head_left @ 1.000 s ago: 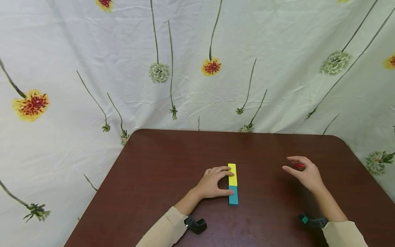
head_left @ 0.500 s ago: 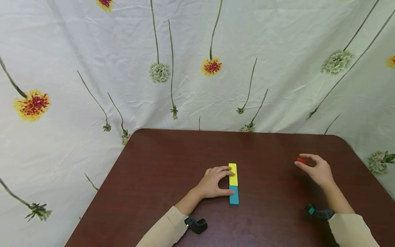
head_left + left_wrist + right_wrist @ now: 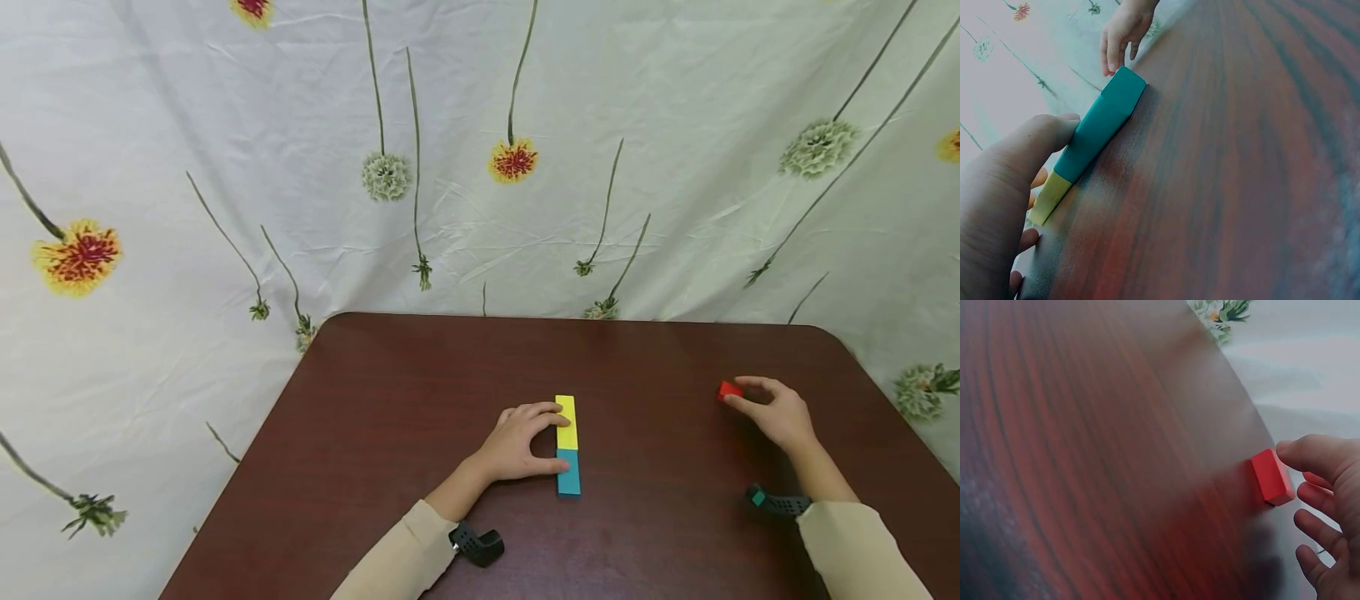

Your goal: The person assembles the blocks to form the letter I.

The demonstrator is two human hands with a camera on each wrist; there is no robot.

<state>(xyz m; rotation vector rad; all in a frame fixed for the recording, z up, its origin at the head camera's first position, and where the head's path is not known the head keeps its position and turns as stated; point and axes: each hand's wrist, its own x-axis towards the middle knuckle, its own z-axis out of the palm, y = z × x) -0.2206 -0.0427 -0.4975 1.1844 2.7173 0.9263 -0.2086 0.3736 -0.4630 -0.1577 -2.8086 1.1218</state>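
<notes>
A yellow block [image 3: 567,429] and a blue block [image 3: 568,483] lie end to end in a line at the middle of the table. Across them rests my left hand [image 3: 517,446], its fingertips on the yellow block and its thumb on the blue one. Far to the right, my right hand [image 3: 776,412] holds a small red block [image 3: 727,390] between thumb and index finger, with most of the block showing at the fingertips. In the right wrist view the thumb touches the block's edge, and the other fingers lie apart from it, loosely bent.
The dark red-brown table [image 3: 450,358] has rounded far corners. Behind it hangs a white cloth [image 3: 450,208] printed with flowers and stems. Black bands [image 3: 478,546] sit on both wrists, below cream sleeves.
My right hand has moved right, bringing its thumb and index fingertips to the red block, which has stayed nearly in place. My left hand and the yellow and blue blocks have kept still.
</notes>
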